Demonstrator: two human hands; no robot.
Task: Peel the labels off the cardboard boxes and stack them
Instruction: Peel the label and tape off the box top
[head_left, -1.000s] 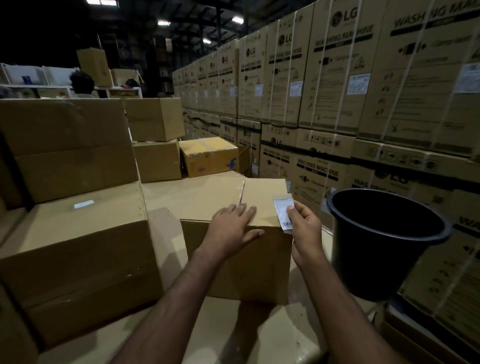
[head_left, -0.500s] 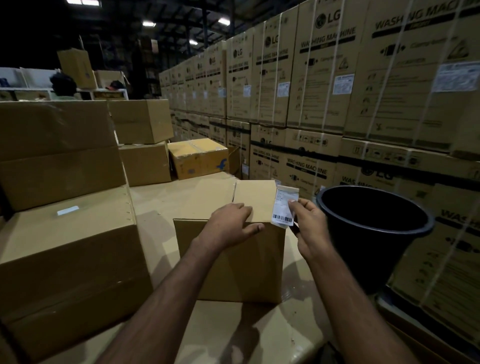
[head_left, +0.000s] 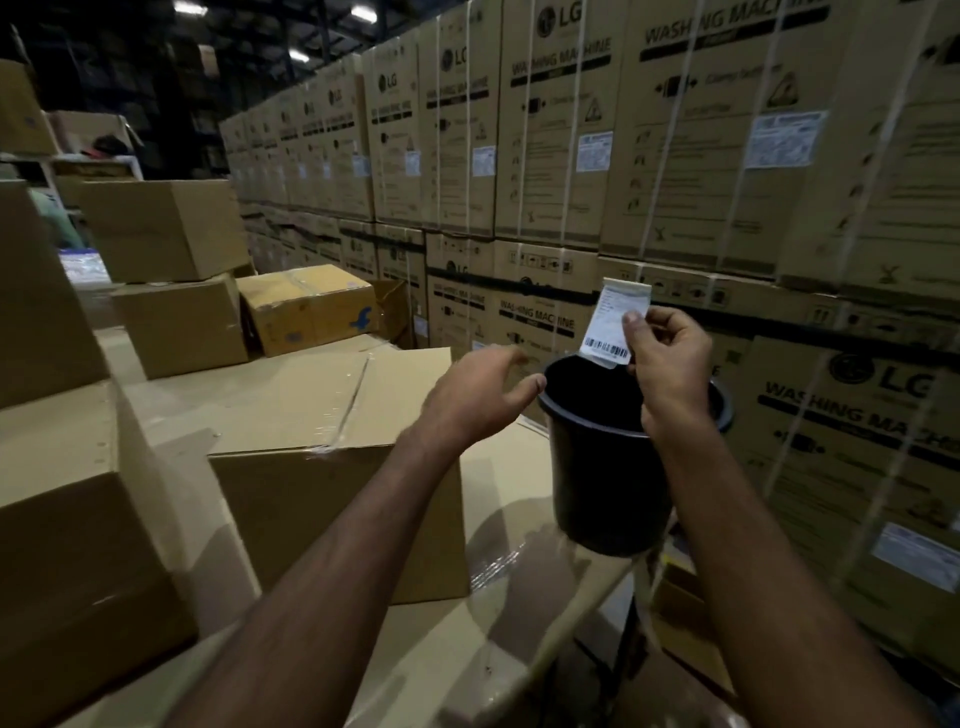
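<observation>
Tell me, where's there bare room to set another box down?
Two bare patches: the surface in front of the cardboard box, beside the black bucket, and that box's own top. Leftward is crowded with stacked boxes; the right is walled by washing-machine cartons.

Dim warehouse light is coming from a few ceiling lamps (head_left: 363, 13) glowing at upper left, leaving far corners falling into black. The hands are casting soft shadows, tape (head_left: 493, 566) is glinting, and stacked cartons (head_left: 701, 156) are bowing at the wide-angle edges, slightly blurred.
</observation>
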